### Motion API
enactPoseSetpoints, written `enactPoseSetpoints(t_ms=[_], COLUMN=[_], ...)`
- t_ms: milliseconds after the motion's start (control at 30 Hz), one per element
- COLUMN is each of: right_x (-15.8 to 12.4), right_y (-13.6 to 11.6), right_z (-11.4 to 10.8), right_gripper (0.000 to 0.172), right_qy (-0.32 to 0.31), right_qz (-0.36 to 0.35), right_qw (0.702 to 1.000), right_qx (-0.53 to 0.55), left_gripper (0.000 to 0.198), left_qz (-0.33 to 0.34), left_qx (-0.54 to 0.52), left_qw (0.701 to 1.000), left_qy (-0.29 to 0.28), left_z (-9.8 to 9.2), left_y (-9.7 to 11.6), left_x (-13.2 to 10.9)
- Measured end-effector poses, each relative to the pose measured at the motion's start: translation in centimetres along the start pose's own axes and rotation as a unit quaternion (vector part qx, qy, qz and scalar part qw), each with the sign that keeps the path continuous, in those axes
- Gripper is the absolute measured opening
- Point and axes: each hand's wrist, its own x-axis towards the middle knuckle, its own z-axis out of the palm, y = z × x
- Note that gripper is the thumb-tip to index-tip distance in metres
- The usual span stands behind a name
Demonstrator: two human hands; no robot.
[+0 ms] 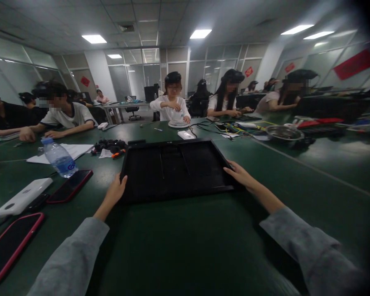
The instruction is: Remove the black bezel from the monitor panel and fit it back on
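A wide black rectangular frame with a shallow recessed inside, like a monitor housing [144, 174], is in the middle of the view over the green table. My left hand [114, 191] grips its left edge, thumb on top and the other fingers mostly hidden beneath. On the opposite short side, my right hand [241, 176] is closed around the right edge in the same way. Two thin dark strips or cables run across the recess. Whether the frame rests on the table or is held slightly above it, I cannot tell.
To the left are a water bottle [60, 158], a phone [70, 187], a white device [23, 197] and a red-edged phone [14, 246]. Black parts [109, 146] lie beyond the frame. A metal bowl [285, 133] stands at right. Co-workers sit across the green table [185, 250].
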Motion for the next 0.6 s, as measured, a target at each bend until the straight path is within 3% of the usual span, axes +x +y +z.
enactPoseSetpoints(t_ms=[267, 400, 600], right_x=[0.3, -0.7, -1.8], right_y=[0.7, 0.3, -0.4], right_z=[0.5, 0.3, -0.7], right_gripper=[0.051, 0.054, 0.072], right_qy=[0.043, 0.052, 0.002], right_qz=[-0.048, -0.009, 0.061], right_qw=[0.998, 0.999, 0.998], right_qx=[-0.023, -0.007, 0.029], left_gripper=[0.057, 0.051, 0.054], left_qz=[0.007, -0.006, 0.027], left_qx=[0.062, 0.072, 0.021], left_qw=[0.998, 0.997, 0.998], left_qy=[-0.011, -0.012, -0.06], left_z=[-0.1, -0.8, -1.6], left_y=[1.0, 1.0, -0.1], left_x=[-0.6, -0.6, -0.6])
